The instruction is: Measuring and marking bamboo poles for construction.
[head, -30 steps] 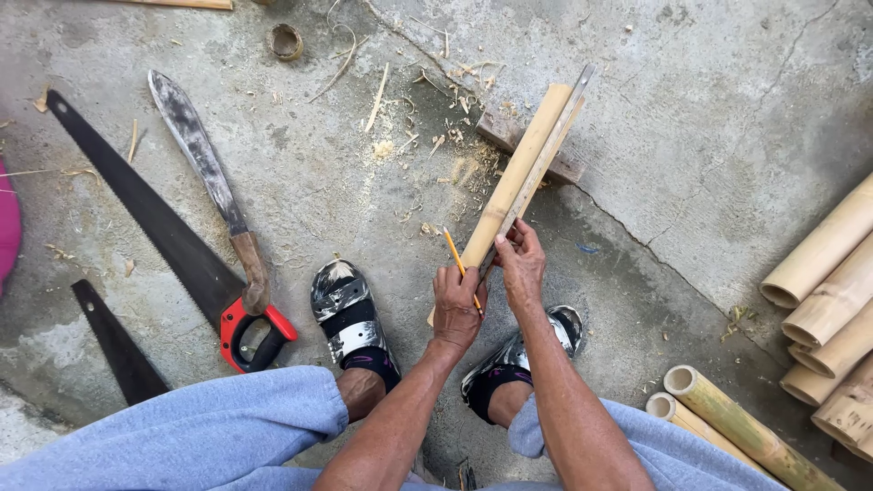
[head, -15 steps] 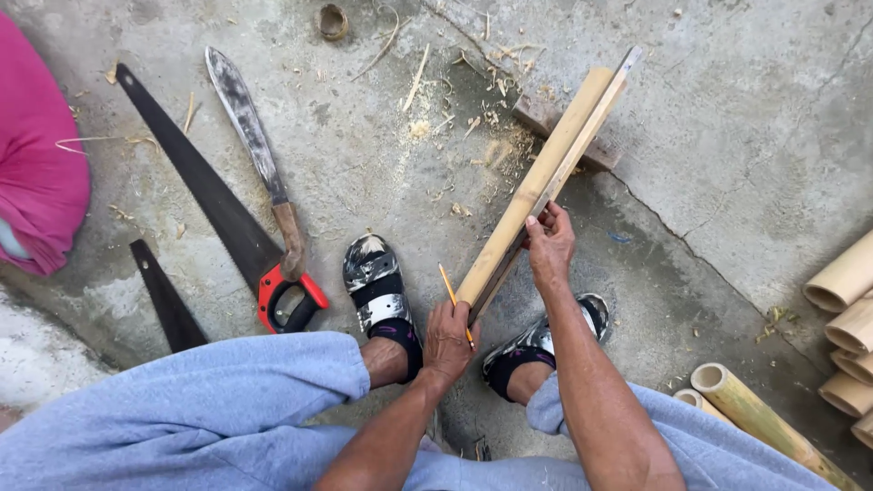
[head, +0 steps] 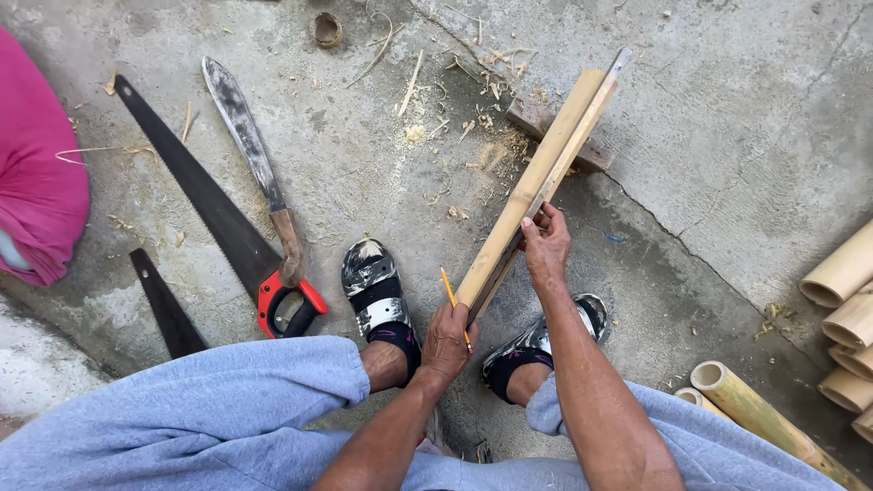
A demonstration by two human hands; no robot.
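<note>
A long split bamboo strip (head: 536,182) slants from between my feet up to the right, with a thin metal ruler (head: 596,105) lying along its right edge. My left hand (head: 447,341) grips the strip's near end and also holds a yellow pencil (head: 452,300). My right hand (head: 546,245) presses on the strip and ruler a little farther up. Both feet wear sandals (head: 375,286) on the concrete floor.
A handsaw with a red and black handle (head: 214,205) and a machete (head: 255,164) lie to the left, plus a dark blade (head: 164,305). A pink cloth (head: 36,182) is at far left. Bamboo tubes (head: 846,309) are stacked at right. A wood block (head: 546,127) sits under the strip.
The view has shifted slightly and my right hand has slid a bit up the strip. The left hand keeps its hold on the near end.
</note>
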